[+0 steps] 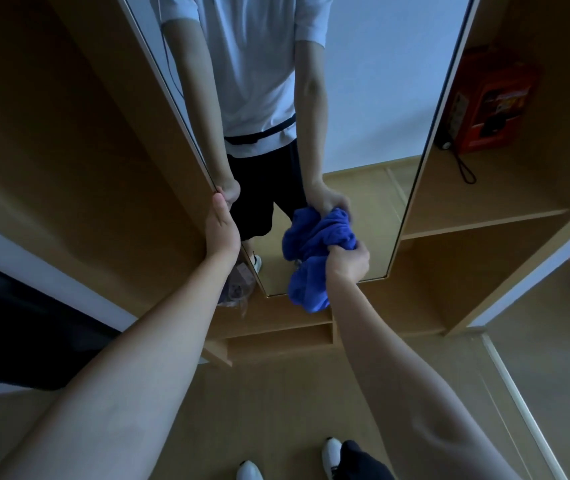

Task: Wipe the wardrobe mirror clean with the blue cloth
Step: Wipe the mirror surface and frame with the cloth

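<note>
The wiping step is under way at the lower part of the wardrobe mirror (356, 140). The right hand (347, 261) is closed in a fist around a bunched blue cloth (314, 247) and presses it against the glass near the mirror's bottom edge; part of the cloth hangs loose below the fist, past the lower frame. The cloth's reflection meets the cloth itself at the glass, which indicates contact.

The left hand (221, 230) is wrapped around the left edge of the mirrored door (172, 109), fingers curled behind the panel, thumb side facing the camera. It holds nothing else and appears to steady the door against the wiping pressure.

Progress cannot be judged from the glass: no streaks or marks are distinguishable in this dim light. The lower right corner and the upper area of the mirror lie away from the cloth's present position.

Next move, as a judgement: sweep the cloth sideways along the bottom edge, then work upward in overlapping passes, keeping the left-hand brace so the door does not swing. The loose tail of the cloth should be gathered in to keep a flat wiping face.

A red box (491, 102) stands on the shelf (484, 202) to the right of the mirror. It carries printed graphics, but no writing is legible.
</note>
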Action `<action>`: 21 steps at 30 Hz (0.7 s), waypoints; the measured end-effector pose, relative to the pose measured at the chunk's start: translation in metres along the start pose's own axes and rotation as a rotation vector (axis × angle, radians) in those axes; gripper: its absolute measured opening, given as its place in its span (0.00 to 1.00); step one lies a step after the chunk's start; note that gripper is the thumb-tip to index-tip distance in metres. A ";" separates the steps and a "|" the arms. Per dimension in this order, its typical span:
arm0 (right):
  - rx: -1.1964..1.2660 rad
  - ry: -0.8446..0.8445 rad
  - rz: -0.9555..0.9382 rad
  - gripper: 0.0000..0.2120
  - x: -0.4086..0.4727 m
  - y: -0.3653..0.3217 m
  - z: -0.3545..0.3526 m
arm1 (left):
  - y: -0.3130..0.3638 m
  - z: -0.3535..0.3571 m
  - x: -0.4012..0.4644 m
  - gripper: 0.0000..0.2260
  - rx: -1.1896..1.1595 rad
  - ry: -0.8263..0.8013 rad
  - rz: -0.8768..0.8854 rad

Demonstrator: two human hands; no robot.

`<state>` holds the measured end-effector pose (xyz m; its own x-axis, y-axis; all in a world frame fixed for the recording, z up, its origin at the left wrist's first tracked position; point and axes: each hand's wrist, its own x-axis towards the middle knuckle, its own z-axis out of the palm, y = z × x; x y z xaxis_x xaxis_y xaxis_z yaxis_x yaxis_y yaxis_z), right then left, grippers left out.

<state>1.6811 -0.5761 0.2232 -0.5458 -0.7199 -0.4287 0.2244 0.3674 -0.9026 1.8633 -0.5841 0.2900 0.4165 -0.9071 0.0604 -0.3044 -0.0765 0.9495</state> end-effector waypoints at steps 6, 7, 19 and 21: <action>0.030 0.192 -0.022 0.09 0.048 -0.032 -0.049 | 0.001 0.001 -0.002 0.25 0.002 0.012 -0.003; 0.047 0.238 -0.028 0.09 0.057 -0.041 -0.058 | 0.001 0.002 -0.003 0.24 -0.008 0.028 -0.008; -0.031 0.070 0.052 0.07 0.050 0.005 -0.032 | -0.008 0.010 -0.002 0.23 -0.011 0.088 0.002; 0.026 0.091 0.031 0.07 0.046 -0.005 -0.026 | -0.007 0.010 -0.002 0.23 -0.007 0.088 0.005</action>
<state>1.6336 -0.5956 0.2094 -0.6089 -0.6519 -0.4520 0.2623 0.3722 -0.8903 1.8559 -0.5859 0.2797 0.4887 -0.8676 0.0915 -0.3009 -0.0691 0.9511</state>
